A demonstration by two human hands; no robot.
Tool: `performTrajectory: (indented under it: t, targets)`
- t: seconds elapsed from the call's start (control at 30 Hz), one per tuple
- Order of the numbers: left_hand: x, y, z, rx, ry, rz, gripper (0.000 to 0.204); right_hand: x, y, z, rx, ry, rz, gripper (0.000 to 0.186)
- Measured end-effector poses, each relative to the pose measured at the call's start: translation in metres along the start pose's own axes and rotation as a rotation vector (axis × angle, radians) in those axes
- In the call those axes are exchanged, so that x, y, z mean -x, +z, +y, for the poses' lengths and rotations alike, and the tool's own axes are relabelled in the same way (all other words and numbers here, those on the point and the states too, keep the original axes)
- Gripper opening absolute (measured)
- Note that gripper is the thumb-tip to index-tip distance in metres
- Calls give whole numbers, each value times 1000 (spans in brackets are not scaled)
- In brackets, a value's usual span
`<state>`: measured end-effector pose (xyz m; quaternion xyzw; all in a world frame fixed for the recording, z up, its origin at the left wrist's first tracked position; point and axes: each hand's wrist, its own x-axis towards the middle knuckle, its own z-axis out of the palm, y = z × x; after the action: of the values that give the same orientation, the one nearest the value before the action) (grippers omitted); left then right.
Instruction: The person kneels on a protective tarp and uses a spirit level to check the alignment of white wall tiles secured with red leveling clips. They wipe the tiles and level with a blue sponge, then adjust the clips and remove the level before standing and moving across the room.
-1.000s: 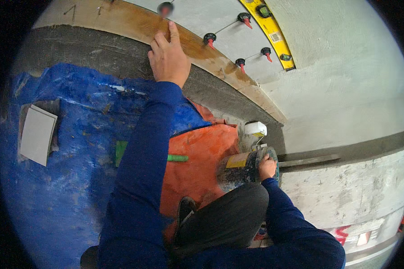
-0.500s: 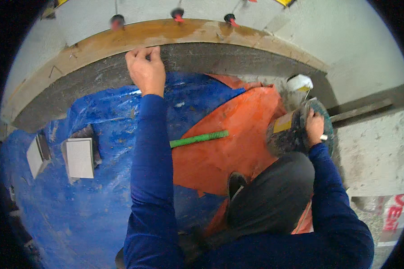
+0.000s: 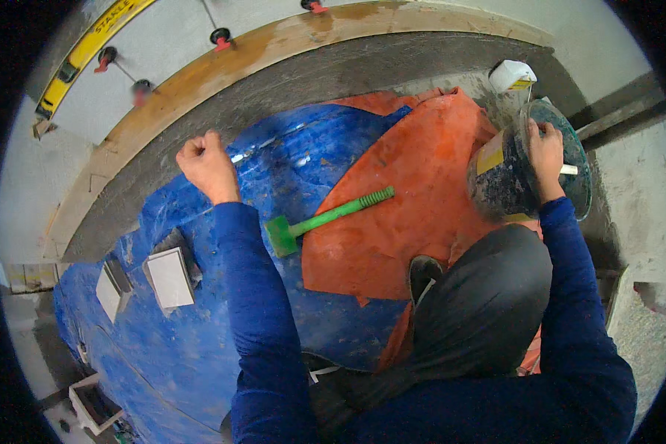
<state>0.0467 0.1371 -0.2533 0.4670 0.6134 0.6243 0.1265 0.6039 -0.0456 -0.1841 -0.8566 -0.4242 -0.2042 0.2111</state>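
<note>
My left hand (image 3: 209, 169) is raised over the edge of a blue tarp (image 3: 192, 370), its thumb and fingers closed in a pinch. Whatever it may hold is too small or hidden to name. Over at the right, my right hand (image 3: 545, 157) grips the rim of a dark, dirty bucket (image 3: 499, 189) with a yellow label. The bucket is tilted, and a short white stick (image 3: 568, 169) shows by my fingers. Between my arms lies a green mallet-like tool (image 3: 333, 216) with a ribbed handle and a block head.
A long wooden board (image 3: 288, 37) runs along the far side beneath white tiles with red-and-black tile-levelling fasteners (image 3: 220, 37). A yellow spirit level (image 3: 89, 55) is at upper left. White tile pieces (image 3: 172, 279) lie on the tarp. An orange sheet (image 3: 399, 237) and white container (image 3: 512, 75) are nearby.
My left hand has drawn back from the board's lower edge toward me. My right hand stays on the bucket. The view has shifted, bringing the spirit level and the green tool's head into sight.
</note>
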Motion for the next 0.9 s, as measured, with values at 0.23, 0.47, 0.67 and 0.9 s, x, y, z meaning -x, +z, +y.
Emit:
performTrajectory:
  t: [0.23, 0.47, 0.67, 0.9]
  targets:
    - [-1, -2, -2, 92, -100, -102, 22, 1, -1, 1, -57, 57, 31, 46]
    - [14, 7, -10, 15, 61, -155, 30, 0, 1, 6, -46, 79, 69, 46]
    - [23, -3, 6, 76, -186, -522, 32, 0, -1, 3, -39, 75, 26, 47]
    - [23, 1, 12, 225, -301, -453, 26, 0, -1, 2, -1, 60, 3, 52]
